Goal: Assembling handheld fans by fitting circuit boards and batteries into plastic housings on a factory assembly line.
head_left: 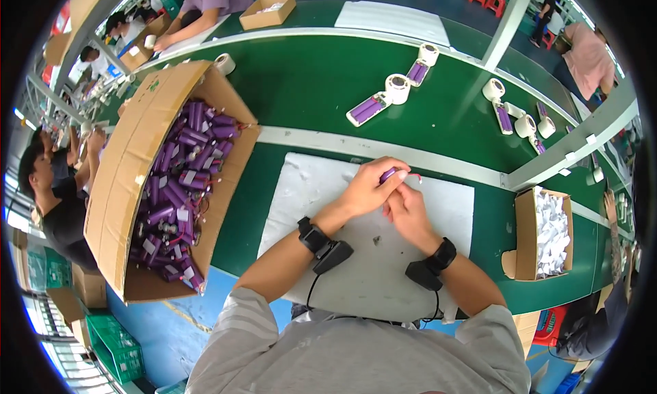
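My left hand (370, 187) is closed round a purple cylindrical battery pack (389, 176), above the white foam sheet (301, 195) on the bench. A short red wire (417, 177) sticks out from the pack at its right. Against the left hand's fingers rests my right hand (410, 211), its fingers bent and pressed together; what they grip, if anything, is hidden. Left of both hands, a big tilted cardboard box (130, 161) holds a heap of similar purple battery packs (181, 195).
On the right stands a small carton (525, 233) full of white paper pieces (551, 233). Beyond a pale rail, white round-headed housings (397, 89) with purple packs lie on the green belt (294, 86). A metal post (582, 137) rises at the right. Other people sit around.
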Tool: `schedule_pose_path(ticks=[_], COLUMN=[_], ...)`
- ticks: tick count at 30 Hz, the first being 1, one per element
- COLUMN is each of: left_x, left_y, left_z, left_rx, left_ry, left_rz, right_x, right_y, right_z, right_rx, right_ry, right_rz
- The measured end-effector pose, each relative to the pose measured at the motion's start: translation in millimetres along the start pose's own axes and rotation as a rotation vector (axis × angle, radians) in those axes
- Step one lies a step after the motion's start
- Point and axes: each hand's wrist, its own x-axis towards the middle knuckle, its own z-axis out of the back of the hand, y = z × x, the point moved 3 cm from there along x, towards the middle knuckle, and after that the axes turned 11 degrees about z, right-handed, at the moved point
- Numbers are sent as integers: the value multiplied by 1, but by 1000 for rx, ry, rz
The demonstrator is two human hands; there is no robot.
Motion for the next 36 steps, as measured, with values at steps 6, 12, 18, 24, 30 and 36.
schedule_pose_path(ticks=[6, 12, 18, 24, 30, 36], left_x=[0, -1, -5, -6, -6, -6], left_y=[-4, -6, -9, -8, -13, -11], left_z=[0, -4, 0, -2, -1, -1], left_rx=[93, 153, 184, 207, 180, 172], left_ry=[-32, -43, -5, 18, 30, 9], left_rz=[-137, -157, -126, -171, -142, -182], right_x=[-1, -2, -4, -6, -3, -3], right_y=[6, 9, 8, 10, 7, 9], right_z=[-3, 0, -4, -3, -2, -2], right_rx=[-47, -27, -19, -41, 4, 8], right_ry=[-7, 2, 0, 39, 41, 54], right_rz=[168, 207, 199, 211, 181, 203])
